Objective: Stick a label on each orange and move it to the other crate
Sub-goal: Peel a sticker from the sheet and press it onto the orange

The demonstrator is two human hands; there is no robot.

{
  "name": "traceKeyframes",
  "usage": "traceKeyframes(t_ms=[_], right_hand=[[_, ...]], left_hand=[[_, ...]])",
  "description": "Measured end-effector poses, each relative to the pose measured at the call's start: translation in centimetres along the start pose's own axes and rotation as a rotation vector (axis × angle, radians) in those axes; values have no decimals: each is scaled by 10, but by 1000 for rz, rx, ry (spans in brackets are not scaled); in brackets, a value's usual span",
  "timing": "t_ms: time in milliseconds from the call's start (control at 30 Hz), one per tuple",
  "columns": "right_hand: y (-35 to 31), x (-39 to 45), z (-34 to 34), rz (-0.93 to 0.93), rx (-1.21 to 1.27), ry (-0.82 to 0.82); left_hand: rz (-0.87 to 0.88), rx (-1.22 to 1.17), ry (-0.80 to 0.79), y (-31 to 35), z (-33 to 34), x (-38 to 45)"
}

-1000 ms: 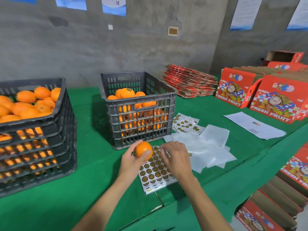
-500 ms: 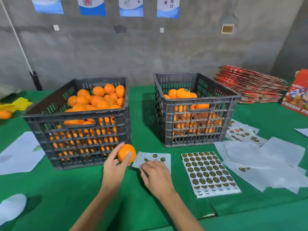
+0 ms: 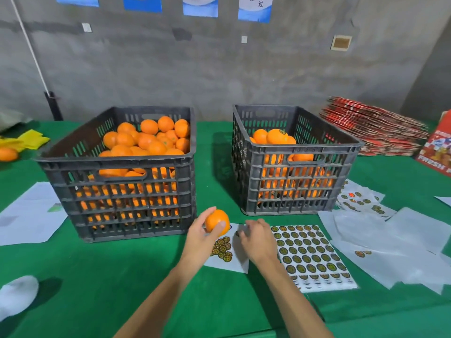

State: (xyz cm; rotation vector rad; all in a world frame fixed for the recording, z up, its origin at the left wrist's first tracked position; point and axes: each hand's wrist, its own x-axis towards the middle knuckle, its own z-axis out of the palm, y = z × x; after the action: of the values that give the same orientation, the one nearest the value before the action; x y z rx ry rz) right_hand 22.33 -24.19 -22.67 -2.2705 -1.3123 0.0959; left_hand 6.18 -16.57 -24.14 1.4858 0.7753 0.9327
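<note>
Here, the left hand grips an orange between thumb and fingers, lifted just above the green table, in front of the gap between two dark slatted crates. The right hand sits just beside it with its fingers curled down onto a nearly used-up label sheet; a dark round label seems to be at its fingertips, though whether it is actually pinched I cannot tell. That sheet carries a small cluster of round labels under the left hand's wrist. Touching its right edge lies a full label sheet, covered in rows of gold-and-black stickers. The left crate is heaped with oranges up to its rim. The right crate holds fewer, with one labelled orange on top of the pile. To the right of the full sheet, blank backing papers lie overlapping, a few with stickers left on them. A stack of flattened red cartons rests near the wall at far right, and a loose orange sits beside yellow cloth at the table's far left edge.
</note>
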Motion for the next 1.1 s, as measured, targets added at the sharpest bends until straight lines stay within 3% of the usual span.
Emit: traceKeyframes(t_ms=[167,433,700,867,967,1100], right_hand=[[11,11,-2,-6,-109,-146],[12,20,4,63,30,-187],[10,25,13,21,-111,-138],[12,28,10,118,100,-209],[13,26,14,160,223,-154],[7,14,9,169,741,-48]], left_hand=[[-47,-31,52,-25,10,5],[-17,3,49,-30,8,2],[2,75,42,-28,10,-5],[8,83,45,-28,10,-5],[-5,64,47,-28,9,-5],[-7,55,42,-26,9,-6]])
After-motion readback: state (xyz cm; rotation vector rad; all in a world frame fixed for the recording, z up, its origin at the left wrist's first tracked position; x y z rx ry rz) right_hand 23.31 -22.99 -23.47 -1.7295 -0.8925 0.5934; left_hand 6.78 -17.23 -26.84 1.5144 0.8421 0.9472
